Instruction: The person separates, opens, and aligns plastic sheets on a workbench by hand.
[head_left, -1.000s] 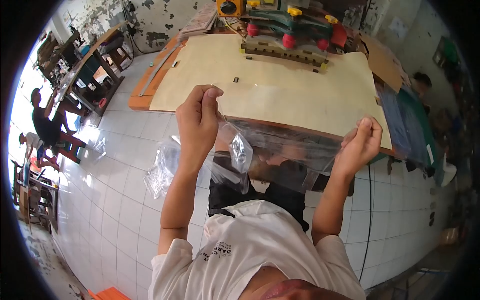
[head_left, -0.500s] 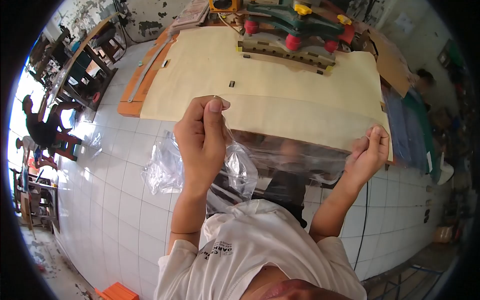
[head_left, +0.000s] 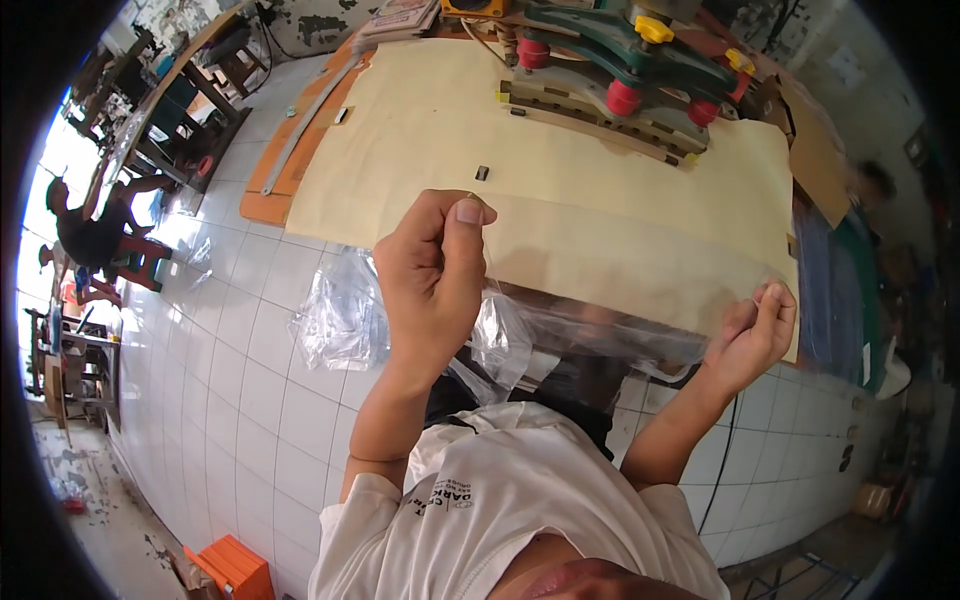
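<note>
Left hand (head_left: 435, 275) pinches one top corner of the clear plastic bag (head_left: 590, 325), right hand (head_left: 752, 335) pinches the other; the film is stretched between them at the near edge of the counter (head_left: 420, 130), above the lap. To do it well, I'd keep both grips tight at the very corners and the tension even, so the film stays flat and doesn't slip or tear. Bag's lower part is crumpled, its mouth unreadable, and the green machine (head_left: 625, 70) is cut off at top.

2 hands (head_left: 435, 280), 1 plastic sheet (head_left: 600, 290), 1 table (head_left: 420, 130).
</note>
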